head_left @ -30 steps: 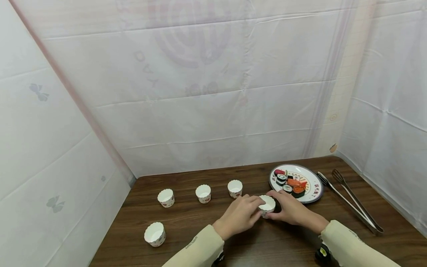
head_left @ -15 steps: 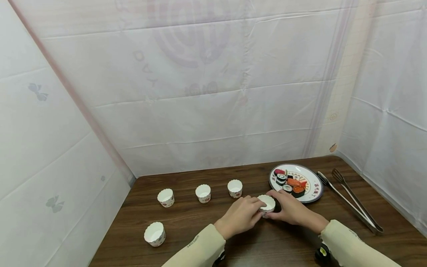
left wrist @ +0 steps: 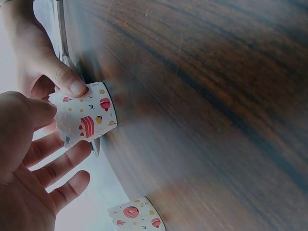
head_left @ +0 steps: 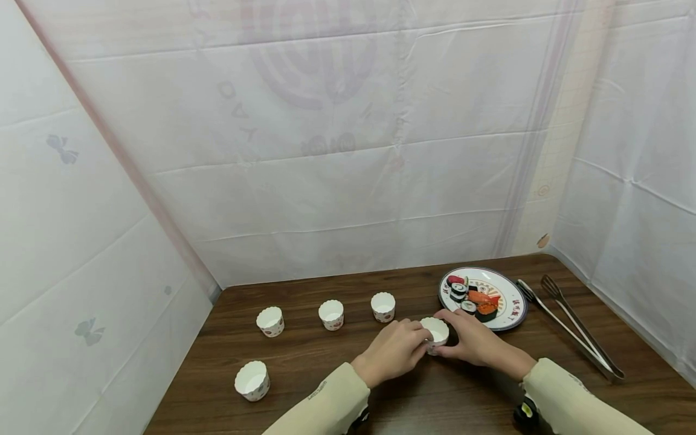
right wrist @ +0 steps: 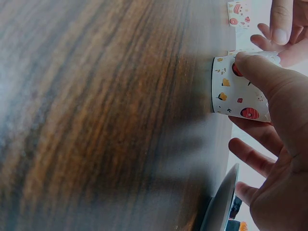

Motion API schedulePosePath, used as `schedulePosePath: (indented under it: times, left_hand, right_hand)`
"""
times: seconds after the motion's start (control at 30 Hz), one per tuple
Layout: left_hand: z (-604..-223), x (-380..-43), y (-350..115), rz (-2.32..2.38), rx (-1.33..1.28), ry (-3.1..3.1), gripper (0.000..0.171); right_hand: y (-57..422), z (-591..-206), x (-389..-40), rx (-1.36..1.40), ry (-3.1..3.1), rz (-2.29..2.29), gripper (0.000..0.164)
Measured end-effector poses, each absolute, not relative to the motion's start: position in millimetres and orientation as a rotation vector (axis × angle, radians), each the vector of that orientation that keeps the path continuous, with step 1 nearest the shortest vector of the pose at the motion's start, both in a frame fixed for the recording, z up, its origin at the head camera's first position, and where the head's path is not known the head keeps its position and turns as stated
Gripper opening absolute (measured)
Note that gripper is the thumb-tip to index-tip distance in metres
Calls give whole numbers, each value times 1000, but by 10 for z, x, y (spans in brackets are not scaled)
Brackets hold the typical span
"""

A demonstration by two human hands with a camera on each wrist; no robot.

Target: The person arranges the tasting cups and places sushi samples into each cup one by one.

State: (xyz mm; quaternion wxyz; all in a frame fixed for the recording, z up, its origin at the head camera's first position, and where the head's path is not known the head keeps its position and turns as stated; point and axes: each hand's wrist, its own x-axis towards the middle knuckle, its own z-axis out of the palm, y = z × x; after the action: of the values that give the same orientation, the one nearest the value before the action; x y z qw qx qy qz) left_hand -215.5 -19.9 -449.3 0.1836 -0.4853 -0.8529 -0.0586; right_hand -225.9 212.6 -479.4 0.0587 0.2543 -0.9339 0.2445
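A white paper baking cup [head_left: 437, 331] with a scalloped rim stands upright on the wooden table, between the two hands. From the left, my left hand [head_left: 396, 350] pinches its rim, with the other fingers spread loosely in the left wrist view. My right hand [head_left: 478, 341] holds the opposite side, thumb at the near wall and index finger behind. Red and yellow food prints cover the paper baking cup [left wrist: 86, 115] in the left wrist view. The head view shows no contents in the visible part of its inside.
Three similar cups line the back: one left [head_left: 270, 322], one middle [head_left: 331, 315], one right [head_left: 383, 307]. Another cup [head_left: 252, 381] stands front left. Behind the right hand is a plate [head_left: 508, 290] of sushi pieces [head_left: 478, 298]; metal tongs [head_left: 579, 335] lie farther right.
The left hand's fingers have shifted slightly at the rim of the paper baking cup. The cup and the right hand have stayed in place.
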Motion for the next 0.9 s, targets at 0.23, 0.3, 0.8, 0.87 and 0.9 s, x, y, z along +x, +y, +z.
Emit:
schedulePosePath:
  times: [0.23,0.3,0.8,0.87,0.9]
  left_hand:
    - [-4492,-2184,-160,-133,-1353,-2400,6]
    - [-4496,-2190,-156,-128,-1347,-2399,5]
    - [-4501,-2197,-141,-134,-1328,-2410,5]
    - [-4502,-2198,-143,-141,-1331,-2411,5]
    - [-4503,-2199,-144,-143,-1333,-2412,5]
  right_hand:
    - [2122,-4783,-2247,770,-2824,752,57]
    - [2122,-4781,-2248,769,-2828,755,57]
    - [2126,-4790,-2252,778,-2823,757,58]
    - [2126,-4791,-2253,780,-2821,757,58]
    - [2126,-4789,-2252,781,-2819,757,58]
